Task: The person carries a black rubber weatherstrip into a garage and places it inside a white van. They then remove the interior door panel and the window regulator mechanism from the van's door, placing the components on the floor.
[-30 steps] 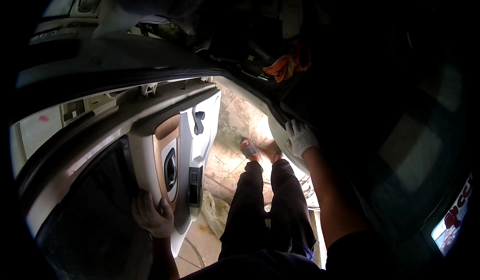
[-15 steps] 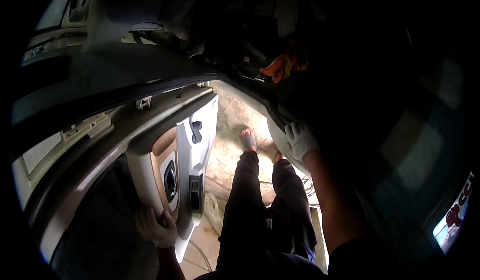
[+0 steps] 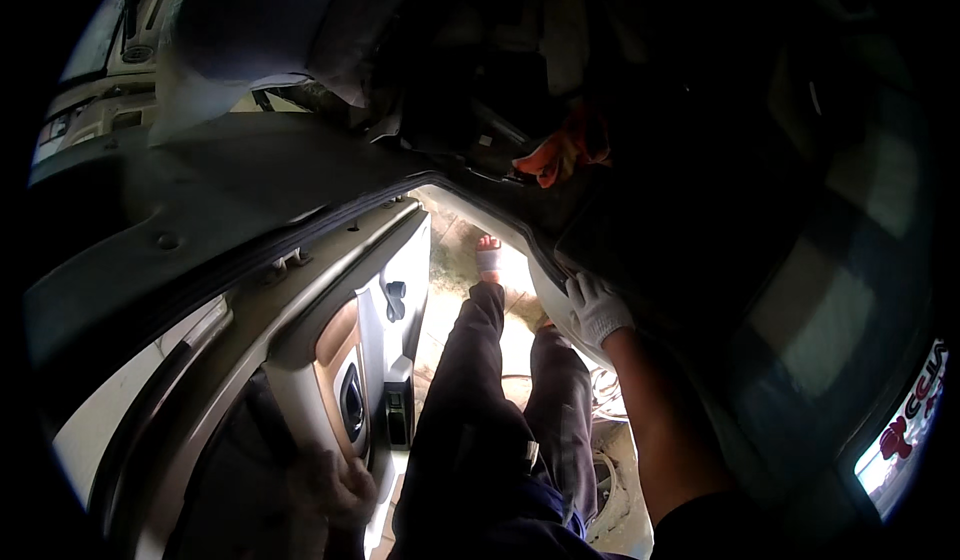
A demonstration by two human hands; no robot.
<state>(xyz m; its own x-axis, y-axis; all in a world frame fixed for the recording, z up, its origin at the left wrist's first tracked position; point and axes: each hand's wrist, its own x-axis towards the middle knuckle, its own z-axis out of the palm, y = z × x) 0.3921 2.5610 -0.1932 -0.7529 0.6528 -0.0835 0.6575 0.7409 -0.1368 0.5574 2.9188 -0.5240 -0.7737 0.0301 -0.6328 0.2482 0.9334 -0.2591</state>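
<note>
two-handed: left hand (image 3: 340,490) at already-open, unshut door (image 3: 375,345), 7 o'clock, fingers too dim to tell; right hand (image 3: 600,315) resting on frame (image 3: 533,252), 4 o'clock, fingers slightly parted.

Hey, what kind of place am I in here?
Looks like the open doorway of a vehicle, possibly in a workshop. The door swung open carries a dark handle, your gloved right hand is on the sill, and stained floor shows outside.
</note>
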